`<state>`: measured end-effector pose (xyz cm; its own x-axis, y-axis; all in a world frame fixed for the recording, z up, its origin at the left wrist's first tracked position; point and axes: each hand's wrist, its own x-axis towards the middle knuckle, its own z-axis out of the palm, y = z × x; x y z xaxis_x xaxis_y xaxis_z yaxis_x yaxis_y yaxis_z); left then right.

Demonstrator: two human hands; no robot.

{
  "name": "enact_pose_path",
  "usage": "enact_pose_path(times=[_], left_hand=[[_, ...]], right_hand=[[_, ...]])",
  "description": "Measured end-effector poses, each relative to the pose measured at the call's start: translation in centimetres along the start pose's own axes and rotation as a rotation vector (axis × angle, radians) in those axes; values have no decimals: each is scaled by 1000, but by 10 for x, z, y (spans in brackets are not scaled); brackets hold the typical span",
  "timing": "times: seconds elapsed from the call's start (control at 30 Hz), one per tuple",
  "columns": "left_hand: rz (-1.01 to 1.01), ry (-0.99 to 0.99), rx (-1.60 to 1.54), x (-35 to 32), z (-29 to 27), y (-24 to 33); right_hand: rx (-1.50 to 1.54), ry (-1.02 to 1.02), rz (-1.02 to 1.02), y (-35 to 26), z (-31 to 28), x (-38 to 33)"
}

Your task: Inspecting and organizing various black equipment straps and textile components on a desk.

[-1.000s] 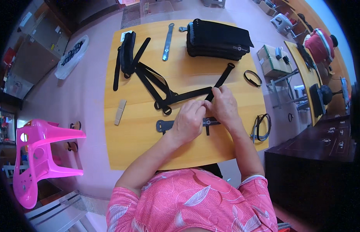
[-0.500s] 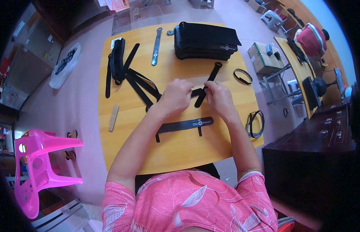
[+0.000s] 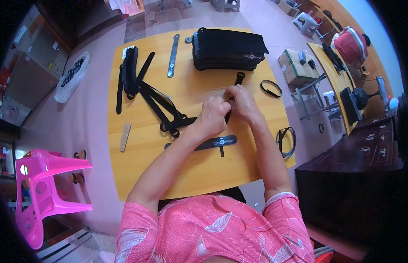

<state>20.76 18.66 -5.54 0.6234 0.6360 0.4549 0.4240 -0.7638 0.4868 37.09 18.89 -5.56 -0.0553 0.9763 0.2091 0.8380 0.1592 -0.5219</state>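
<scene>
Both hands — apparently pinching — black strap.

The left hand and right hand cover the middle of the black strap, so the grip itself can't be made out. At six o'clock, the table edge disappears under the pink sleeves.

Black strap, yellow wooden table
</scene>
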Motion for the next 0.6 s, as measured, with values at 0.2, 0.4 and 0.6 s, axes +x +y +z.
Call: enact_pose_path(times=[0.2,0.4,0.6], left_hand=[[91,148,-61,-18,-39,28],[114,133,-63,-54,-66,41],[122,203,-90,-85,-88,52]], right_hand=[[-64,-62,1,-13,-15,-1],[-8,-58,-363,-93,-16,23],[156,-285,-806,-140,51,55]])
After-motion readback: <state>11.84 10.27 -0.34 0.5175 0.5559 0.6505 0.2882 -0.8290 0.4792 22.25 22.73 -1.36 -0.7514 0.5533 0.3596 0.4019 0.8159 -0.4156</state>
